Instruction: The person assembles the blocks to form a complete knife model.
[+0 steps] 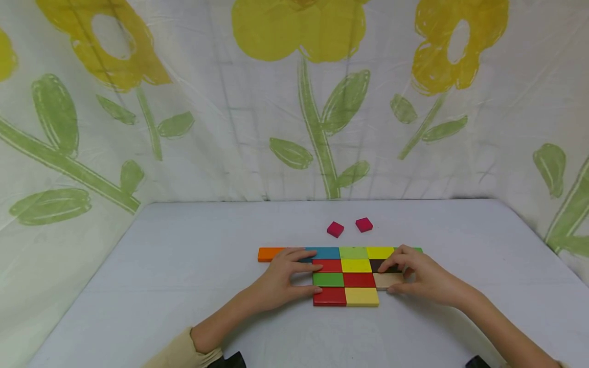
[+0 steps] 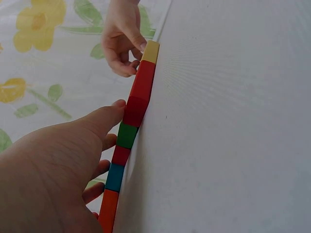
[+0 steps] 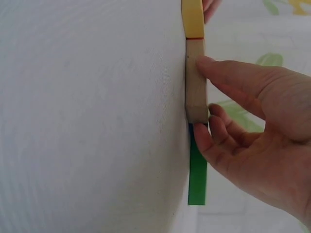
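Several flat coloured blocks lie in touching rows at the middle of the table, with a red block (image 1: 329, 297) and a pale yellow block (image 1: 362, 297) in the nearest row. At their left side my left hand (image 1: 285, 278) rests with spread fingers, its thumb touching the near red block and its fingertips reaching the blue block (image 1: 325, 253) and another red block (image 1: 327, 265). My right hand (image 1: 425, 276) holds the plain wooden block (image 3: 195, 80) at the right, thumb on its near side and other fingers curled. A fingertip touches the black block (image 1: 376, 265), partly hidden by that hand.
Two crimson blocks, one on the left (image 1: 335, 229) and one on the right (image 1: 364, 225), lie apart behind the rows. An orange block (image 1: 269, 254) ends the back row at left. A flower-printed curtain (image 1: 221, 128) hangs behind the white table (image 1: 184, 245).
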A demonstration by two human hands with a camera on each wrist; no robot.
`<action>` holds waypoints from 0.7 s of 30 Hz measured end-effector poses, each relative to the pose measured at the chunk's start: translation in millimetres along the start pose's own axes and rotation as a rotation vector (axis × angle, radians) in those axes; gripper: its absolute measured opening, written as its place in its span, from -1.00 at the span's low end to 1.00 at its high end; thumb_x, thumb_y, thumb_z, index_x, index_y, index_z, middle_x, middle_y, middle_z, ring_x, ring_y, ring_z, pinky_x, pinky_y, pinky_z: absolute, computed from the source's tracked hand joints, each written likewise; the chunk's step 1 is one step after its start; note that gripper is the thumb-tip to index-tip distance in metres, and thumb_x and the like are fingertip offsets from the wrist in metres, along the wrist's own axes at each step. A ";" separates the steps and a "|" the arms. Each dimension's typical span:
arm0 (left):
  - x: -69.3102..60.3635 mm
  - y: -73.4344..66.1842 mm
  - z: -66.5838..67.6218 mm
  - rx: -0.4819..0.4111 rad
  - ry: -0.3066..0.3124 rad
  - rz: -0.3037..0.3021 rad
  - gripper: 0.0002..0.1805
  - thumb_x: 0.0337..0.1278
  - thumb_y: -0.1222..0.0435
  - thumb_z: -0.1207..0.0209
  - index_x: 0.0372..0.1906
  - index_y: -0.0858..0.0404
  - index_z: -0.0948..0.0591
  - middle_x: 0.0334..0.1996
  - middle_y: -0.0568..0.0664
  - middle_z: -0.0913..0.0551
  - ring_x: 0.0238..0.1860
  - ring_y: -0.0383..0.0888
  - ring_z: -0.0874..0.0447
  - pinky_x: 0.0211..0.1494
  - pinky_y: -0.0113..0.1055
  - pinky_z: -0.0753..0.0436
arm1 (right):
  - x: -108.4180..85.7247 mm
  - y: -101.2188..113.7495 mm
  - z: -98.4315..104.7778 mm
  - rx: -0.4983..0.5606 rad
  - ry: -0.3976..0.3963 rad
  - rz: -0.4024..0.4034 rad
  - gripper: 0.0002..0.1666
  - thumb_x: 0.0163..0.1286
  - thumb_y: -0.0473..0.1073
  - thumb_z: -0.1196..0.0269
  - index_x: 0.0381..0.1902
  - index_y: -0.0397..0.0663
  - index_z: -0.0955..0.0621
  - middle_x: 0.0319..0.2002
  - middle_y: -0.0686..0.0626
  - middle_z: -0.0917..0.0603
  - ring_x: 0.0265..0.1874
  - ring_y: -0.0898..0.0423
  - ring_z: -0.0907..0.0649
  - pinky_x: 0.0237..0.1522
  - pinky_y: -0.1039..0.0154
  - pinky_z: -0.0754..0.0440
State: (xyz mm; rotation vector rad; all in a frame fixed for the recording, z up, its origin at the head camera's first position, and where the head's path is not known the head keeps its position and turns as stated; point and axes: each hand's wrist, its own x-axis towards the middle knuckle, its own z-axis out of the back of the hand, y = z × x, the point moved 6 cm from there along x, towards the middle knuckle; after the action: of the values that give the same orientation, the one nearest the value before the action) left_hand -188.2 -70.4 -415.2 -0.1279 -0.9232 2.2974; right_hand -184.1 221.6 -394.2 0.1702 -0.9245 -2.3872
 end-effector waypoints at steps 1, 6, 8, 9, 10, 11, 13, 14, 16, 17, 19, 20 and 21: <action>0.0 -0.1 0.1 0.000 0.000 -0.001 -0.46 0.27 -0.01 -0.43 0.32 0.03 -0.71 0.45 -0.02 -0.54 0.51 0.02 -0.32 0.48 0.25 -0.40 | 0.0 0.3 0.0 0.001 0.000 0.001 -0.65 0.23 -0.08 -0.58 -0.04 0.10 -0.75 -0.06 0.04 -0.59 -0.10 0.22 -0.52 -0.20 0.35 -0.68; 0.1 -0.7 0.1 -0.005 0.000 -0.004 -0.46 0.28 0.00 -0.43 0.31 0.04 -0.71 0.45 -0.02 -0.54 0.51 0.03 -0.32 0.49 0.26 -0.38 | 0.2 1.8 0.2 -0.011 -0.005 0.001 -0.65 0.23 -0.10 -0.58 -0.04 0.10 -0.75 -0.06 0.05 -0.59 -0.10 0.22 -0.52 -0.19 0.35 -0.66; 0.0 -0.8 0.1 -0.006 -0.001 -0.005 -0.46 0.28 0.00 -0.43 0.31 0.04 -0.71 0.46 -0.01 -0.53 0.52 0.03 -0.32 0.50 0.27 -0.37 | 0.2 2.2 0.2 -0.018 -0.008 -0.001 -0.65 0.23 -0.12 -0.58 -0.04 0.10 -0.75 -0.06 0.05 -0.59 -0.10 0.22 -0.51 -0.19 0.35 -0.65; -0.1 -0.9 0.2 -0.007 -0.001 -0.005 -0.46 0.28 0.01 -0.43 0.31 0.04 -0.71 0.46 -0.01 -0.53 0.52 0.04 -0.31 0.50 0.27 -0.37 | 0.2 2.3 0.2 -0.020 -0.009 -0.001 -0.65 0.23 -0.12 -0.58 -0.04 0.10 -0.75 -0.06 0.05 -0.59 -0.10 0.22 -0.51 -0.19 0.35 -0.65; -0.1 -0.9 0.3 -0.005 -0.002 -0.006 -0.46 0.28 0.01 -0.43 0.31 0.04 -0.71 0.46 -0.01 -0.53 0.52 0.04 -0.32 0.50 0.26 -0.37 | 0.2 2.5 0.2 -0.022 -0.011 0.001 -0.65 0.23 -0.13 -0.58 -0.04 0.11 -0.75 -0.06 0.05 -0.59 -0.10 0.22 -0.51 -0.19 0.35 -0.64; 0.1 -1.0 0.2 -0.004 -0.003 -0.008 -0.46 0.28 0.01 -0.43 0.31 0.04 -0.71 0.45 -0.01 -0.54 0.52 0.04 -0.32 0.50 0.26 -0.37 | 0.2 2.7 0.1 -0.023 -0.013 0.003 -0.65 0.22 -0.13 -0.58 -0.04 0.11 -0.75 -0.06 0.05 -0.59 -0.10 0.22 -0.51 -0.19 0.35 -0.64; 0.2 -1.2 0.3 -0.003 -0.005 -0.011 -0.47 0.27 0.01 -0.44 0.31 0.04 -0.71 0.45 -0.01 -0.54 0.51 0.04 -0.32 0.50 0.26 -0.37 | 0.2 3.0 0.1 -0.026 -0.015 0.007 -0.65 0.22 -0.13 -0.58 -0.04 0.11 -0.74 -0.07 0.06 -0.60 -0.10 0.22 -0.50 -0.19 0.35 -0.64; 0.2 -1.2 0.3 -0.004 -0.006 -0.012 -0.47 0.27 0.01 -0.44 0.31 0.05 -0.72 0.45 -0.01 -0.54 0.51 0.04 -0.32 0.50 0.26 -0.37 | 0.1 3.1 0.2 -0.026 -0.016 0.009 -0.65 0.22 -0.13 -0.58 -0.04 0.11 -0.74 -0.07 0.06 -0.60 -0.09 0.22 -0.51 -0.19 0.35 -0.64; 0.2 -1.2 0.3 -0.004 -0.006 -0.012 -0.47 0.27 0.02 -0.44 0.31 0.04 -0.72 0.45 -0.01 -0.54 0.51 0.05 -0.32 0.50 0.27 -0.36 | 0.0 3.4 0.2 -0.025 -0.016 0.011 -0.65 0.22 -0.13 -0.58 -0.04 0.11 -0.75 -0.06 0.05 -0.60 -0.09 0.22 -0.51 -0.18 0.35 -0.65; 0.2 -1.1 0.3 -0.005 -0.006 -0.012 -0.47 0.27 0.02 -0.44 0.31 0.05 -0.72 0.45 0.00 -0.54 0.51 0.06 -0.32 0.51 0.28 -0.35 | -0.1 3.3 0.3 -0.023 -0.014 0.009 -0.65 0.22 -0.13 -0.58 -0.04 0.11 -0.75 -0.06 0.05 -0.60 -0.08 0.22 -0.51 -0.18 0.35 -0.65; 0.2 -0.9 0.1 -0.005 -0.004 -0.010 -0.47 0.27 0.02 -0.44 0.31 0.05 -0.72 0.45 0.00 -0.54 0.51 0.07 -0.32 0.51 0.28 -0.35 | -0.1 2.8 0.5 -0.014 -0.011 0.003 -0.65 0.23 -0.12 -0.58 -0.03 0.10 -0.75 -0.05 0.04 -0.60 -0.10 0.22 -0.51 -0.18 0.35 -0.66; 0.2 -0.9 0.1 -0.006 -0.004 -0.009 -0.47 0.27 0.02 -0.44 0.31 0.05 -0.72 0.45 0.00 -0.54 0.51 0.07 -0.32 0.51 0.29 -0.35 | -0.2 2.6 0.7 -0.010 -0.010 0.001 -0.64 0.22 -0.11 -0.58 -0.03 0.09 -0.75 -0.05 0.03 -0.60 -0.11 0.21 -0.51 -0.18 0.35 -0.66; 0.2 -0.9 0.0 -0.007 -0.002 -0.009 -0.47 0.27 0.02 -0.44 0.31 0.05 -0.72 0.45 0.00 -0.54 0.51 0.07 -0.32 0.51 0.29 -0.34 | -0.3 2.2 0.9 -0.006 -0.009 -0.001 -0.64 0.22 -0.11 -0.58 -0.03 0.08 -0.75 -0.05 0.03 -0.60 -0.12 0.21 -0.51 -0.19 0.35 -0.67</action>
State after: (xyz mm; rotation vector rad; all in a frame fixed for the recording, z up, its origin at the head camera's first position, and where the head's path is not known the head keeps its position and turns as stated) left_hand -187.9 -69.7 -414.5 -0.1239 -0.9319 2.2866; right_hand -183.2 221.0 -392.1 0.1579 -0.9222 -2.3933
